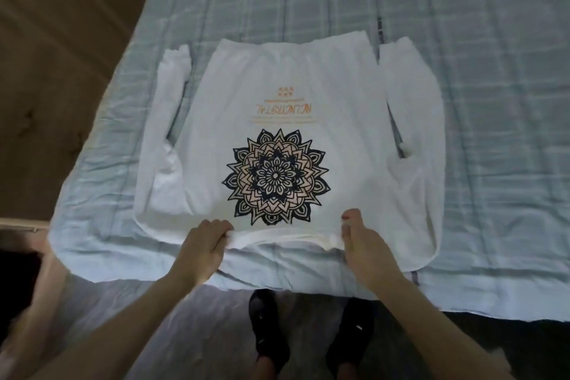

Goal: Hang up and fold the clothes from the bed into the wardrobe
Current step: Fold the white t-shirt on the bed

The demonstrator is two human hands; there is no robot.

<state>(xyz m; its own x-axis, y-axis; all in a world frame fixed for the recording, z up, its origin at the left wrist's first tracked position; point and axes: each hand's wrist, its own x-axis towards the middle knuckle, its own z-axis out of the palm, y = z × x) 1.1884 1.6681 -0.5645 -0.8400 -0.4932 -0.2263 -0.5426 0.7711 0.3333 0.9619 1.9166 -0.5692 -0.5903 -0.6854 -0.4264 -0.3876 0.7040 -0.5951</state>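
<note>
Blue plaid quilt [462, 40] on bed, near edge: white sweatshirt [277, 95] spread flat, mandala print [275, 176] up, sleeves alongside body. Left hand [202, 244] and right hand [359, 241] both pinching neckline. Best done pulling collar taut and level, smoothing wrinkles before folding sleeves inward.

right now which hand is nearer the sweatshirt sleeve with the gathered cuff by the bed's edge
Left. The left hand grips the neckline on the side of that sleeve; the right hand grips the far side.
</note>
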